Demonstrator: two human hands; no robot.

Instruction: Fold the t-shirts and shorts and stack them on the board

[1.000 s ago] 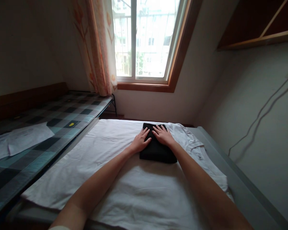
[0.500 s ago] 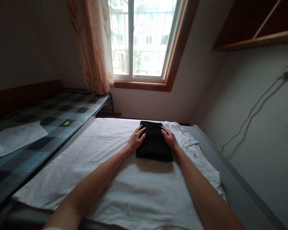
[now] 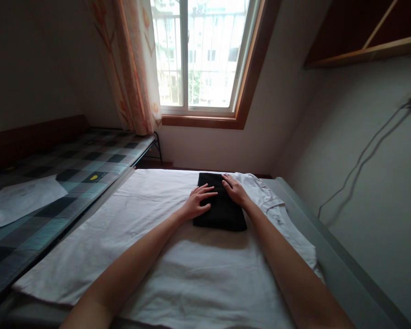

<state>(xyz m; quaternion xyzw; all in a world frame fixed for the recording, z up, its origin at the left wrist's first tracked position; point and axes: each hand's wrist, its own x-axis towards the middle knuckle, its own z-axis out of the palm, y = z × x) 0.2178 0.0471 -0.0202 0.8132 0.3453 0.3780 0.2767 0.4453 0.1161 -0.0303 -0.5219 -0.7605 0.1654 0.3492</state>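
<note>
A black folded cloth (image 3: 221, 212) lies flat on a white cloth (image 3: 150, 265) that is spread over a grey surface. My left hand (image 3: 197, 202) rests over the left side of the black cloth, palm down, fingers spread and pointing right. On the upper right part of the same cloth lies my right hand (image 3: 234, 188), its fingers stretched out toward the far edge. Neither hand grips anything. Wrinkles and a seam show in the white cloth on the right side.
To the left is a checkered mattress (image 3: 106, 157) with papers (image 3: 30, 196) on it. A curtain (image 3: 133, 68) hangs beside the window (image 3: 208, 55) behind. At the right are a wall, a cable (image 3: 359, 160) and a wooden shelf (image 3: 366, 55) overhead.
My left hand has moved right, further onto the black cloth, with its fingers more spread. My right hand has shifted slightly left and away from me. The black cloth stays almost in place.
</note>
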